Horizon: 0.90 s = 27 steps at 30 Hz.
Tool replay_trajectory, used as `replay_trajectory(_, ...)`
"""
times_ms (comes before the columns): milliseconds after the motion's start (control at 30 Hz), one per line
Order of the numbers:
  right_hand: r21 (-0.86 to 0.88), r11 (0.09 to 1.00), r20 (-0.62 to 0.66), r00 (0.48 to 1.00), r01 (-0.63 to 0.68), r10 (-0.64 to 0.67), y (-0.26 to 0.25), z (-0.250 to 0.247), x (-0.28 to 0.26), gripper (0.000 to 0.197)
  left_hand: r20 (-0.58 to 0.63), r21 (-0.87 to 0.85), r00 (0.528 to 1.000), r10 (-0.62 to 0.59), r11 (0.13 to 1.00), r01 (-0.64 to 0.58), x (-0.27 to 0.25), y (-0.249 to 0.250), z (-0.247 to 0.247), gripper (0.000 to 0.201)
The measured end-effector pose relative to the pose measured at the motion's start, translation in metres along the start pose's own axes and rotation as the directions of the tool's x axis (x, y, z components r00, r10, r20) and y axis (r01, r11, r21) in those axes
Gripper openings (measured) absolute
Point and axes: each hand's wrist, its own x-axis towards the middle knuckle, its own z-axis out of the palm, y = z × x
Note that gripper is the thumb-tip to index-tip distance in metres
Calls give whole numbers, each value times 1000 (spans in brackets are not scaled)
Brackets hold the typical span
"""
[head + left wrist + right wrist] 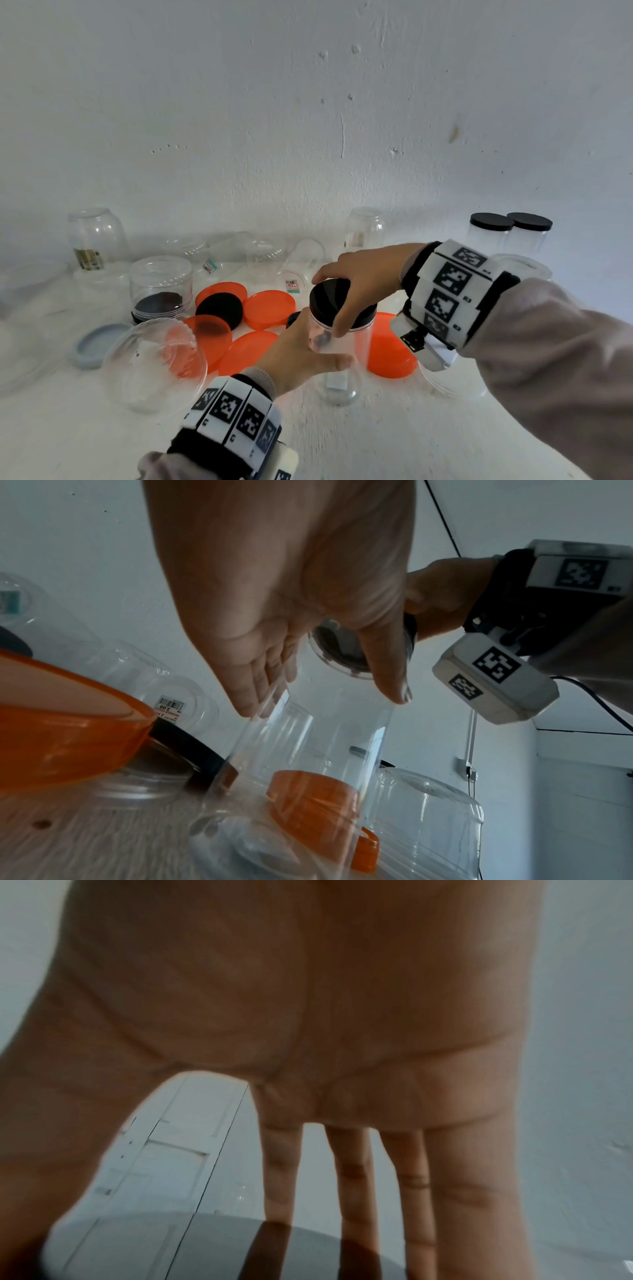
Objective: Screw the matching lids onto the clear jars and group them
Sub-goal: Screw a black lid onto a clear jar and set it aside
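The white table [394, 442] runs back to a white wall; in the left wrist view its surface shows a pale wood grain; at the back left an inverted clear jar [96, 240] with a label stands on it; in front of that, another inverted jar [161, 287] sits on a black lid; several clear jars [239, 253] lie on their sides along the wall; orange lids [269, 308] lie flat and overlapping mid-table, one black lid [219, 310] among them; a grey lid [94, 344] lies at the left beside a clear dome-shaped jar [154, 366]; two jars with black lids [510, 229] stand upright together at the back right; a large orange lid [390, 349] lies right of centre.
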Motion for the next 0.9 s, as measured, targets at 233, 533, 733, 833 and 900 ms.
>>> replay_trajectory(233,49,998,-84,996,26,-21,5,0,1,79,-10,-40,1000,3,999,-3,1,-2,1,81)
replay_trajectory(533,34,999,-47,999,18,-17,3,1,-2,83,3,-37,1000,8,999,-8,1,-3,1,80)
replay_trajectory(733,67,997,-81,996,44,-39,3,-2,1,76,0,-46,1000,9,999,-9,0,-2,1,83)
replay_trajectory(833,60,998,-137,990,-17,25,0,4,2,75,-10,-41,1000,5,999,-6,1,-5,1,82)
replay_trajectory(900,19,999,-180,982,-51,53,-2,8,3,78,-13,-45,1000,1,999,-1,0,-5,1,86)
